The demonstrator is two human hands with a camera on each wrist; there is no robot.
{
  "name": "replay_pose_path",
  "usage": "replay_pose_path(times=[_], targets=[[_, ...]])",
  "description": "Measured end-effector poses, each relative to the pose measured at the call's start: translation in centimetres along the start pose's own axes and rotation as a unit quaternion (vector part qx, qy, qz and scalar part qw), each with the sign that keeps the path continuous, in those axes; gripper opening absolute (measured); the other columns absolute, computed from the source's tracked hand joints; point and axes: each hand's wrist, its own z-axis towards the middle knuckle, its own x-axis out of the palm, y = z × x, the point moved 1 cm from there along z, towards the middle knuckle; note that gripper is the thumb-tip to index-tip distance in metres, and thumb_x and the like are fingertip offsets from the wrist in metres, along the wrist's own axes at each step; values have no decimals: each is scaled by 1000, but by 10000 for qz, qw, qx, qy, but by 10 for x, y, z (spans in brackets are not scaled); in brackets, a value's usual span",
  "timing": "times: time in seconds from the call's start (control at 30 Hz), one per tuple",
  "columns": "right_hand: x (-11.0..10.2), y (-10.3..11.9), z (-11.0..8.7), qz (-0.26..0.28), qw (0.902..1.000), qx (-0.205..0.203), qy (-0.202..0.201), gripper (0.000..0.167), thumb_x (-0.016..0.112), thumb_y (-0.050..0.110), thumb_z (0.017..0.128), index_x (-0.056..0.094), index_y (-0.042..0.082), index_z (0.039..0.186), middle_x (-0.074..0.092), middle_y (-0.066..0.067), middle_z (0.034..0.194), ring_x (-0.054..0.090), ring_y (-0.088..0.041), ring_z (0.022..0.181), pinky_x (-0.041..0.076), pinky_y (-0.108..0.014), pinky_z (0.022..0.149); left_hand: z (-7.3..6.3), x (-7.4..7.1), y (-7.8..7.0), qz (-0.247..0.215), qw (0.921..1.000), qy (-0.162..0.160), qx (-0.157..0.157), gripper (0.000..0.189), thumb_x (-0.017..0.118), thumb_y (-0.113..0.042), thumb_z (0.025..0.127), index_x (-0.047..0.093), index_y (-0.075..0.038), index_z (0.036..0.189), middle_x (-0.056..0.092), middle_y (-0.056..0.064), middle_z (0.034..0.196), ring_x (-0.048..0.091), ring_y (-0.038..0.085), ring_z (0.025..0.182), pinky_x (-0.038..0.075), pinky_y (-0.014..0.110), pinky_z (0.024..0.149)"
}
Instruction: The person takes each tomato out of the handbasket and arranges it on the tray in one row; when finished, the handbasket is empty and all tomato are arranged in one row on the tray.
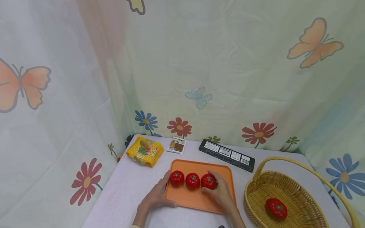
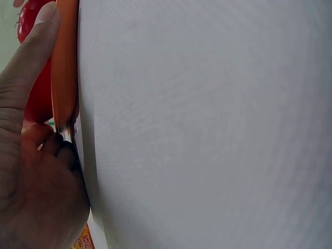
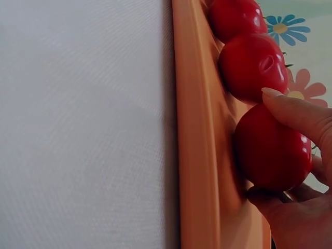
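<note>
Three shiny red tomatoes with green tops stand in a row on a shallow orange tray (image 1: 196, 201): the left tomato (image 1: 177, 178), the middle tomato (image 1: 192, 180) and the right tomato (image 1: 208, 181). My right hand (image 1: 221, 193) grips the right one between thumb and fingers; the right wrist view shows this tomato (image 3: 272, 150) close to the tray floor, its contact there unclear. At the tray's left near corner is my left hand (image 1: 156, 193), its fingers along the left side and the thumb by the near edge. The left wrist view shows its thumb extended beside the tray wall (image 2: 65, 67).
On the right stands a wicker basket (image 1: 288, 183) with a tall handle and another red tomato (image 1: 276, 209) inside. Behind the tray lie a yellow snack packet (image 1: 144, 151), a small white-and-brown sachet (image 1: 177, 145) and a long black box (image 1: 226, 154). Patterned curtains hang around the white-covered table.
</note>
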Motion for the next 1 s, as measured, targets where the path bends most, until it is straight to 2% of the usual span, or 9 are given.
replay_pose_path(times=[0.3,0.47,0.57,0.73,0.8,0.9,1.0], targets=[[-2,7,1,362,9993,43,63,90,97,9,78,52,7,156,56,-21,156,48,-45,148,43,-64,120,0,0,0,-16,10000,-3,8,140,105,-45,64,20,-31,174,23,4,180,17,45,164,24,72,127],[-10,20,2,359,9994,2,23,92,97,15,80,50,8,158,50,-23,162,42,-47,151,41,-68,120,0,0,0,4,10000,-8,4,140,105,-46,64,19,-32,174,22,2,180,16,46,164,23,72,127],[-17,29,1,265,9995,-172,11,92,97,14,80,49,6,159,49,-23,162,41,-48,152,40,-68,121,1,0,1,29,10000,1,13,141,105,-47,64,19,-33,174,22,3,180,16,45,165,24,72,127],[-36,54,-5,480,9977,-452,129,91,95,10,82,47,5,160,51,-20,162,41,-44,155,35,-57,126,1,1,3,34,10000,3,31,142,105,-48,63,19,-33,174,21,1,180,15,44,165,23,72,128],[-47,66,-9,591,9963,-611,158,89,95,8,82,49,6,158,55,-18,160,45,-41,153,37,-53,124,1,1,4,7,10000,16,59,142,105,-48,62,19,-32,174,21,1,180,15,45,165,22,71,128],[-64,83,-15,475,9939,-971,216,83,96,11,82,55,7,154,63,-16,152,56,-39,145,46,-52,117,1,1,5,-29,10000,29,71,142,105,-49,62,19,-31,174,21,1,180,14,47,164,22,73,128],[-81,96,-21,308,9899,-1288,500,76,95,15,84,60,8,150,69,-14,144,64,-36,137,51,-52,113,1,1,6,-18,10000,38,47,141,104,-49,62,20,-32,174,21,1,180,14,47,165,21,72,128]])
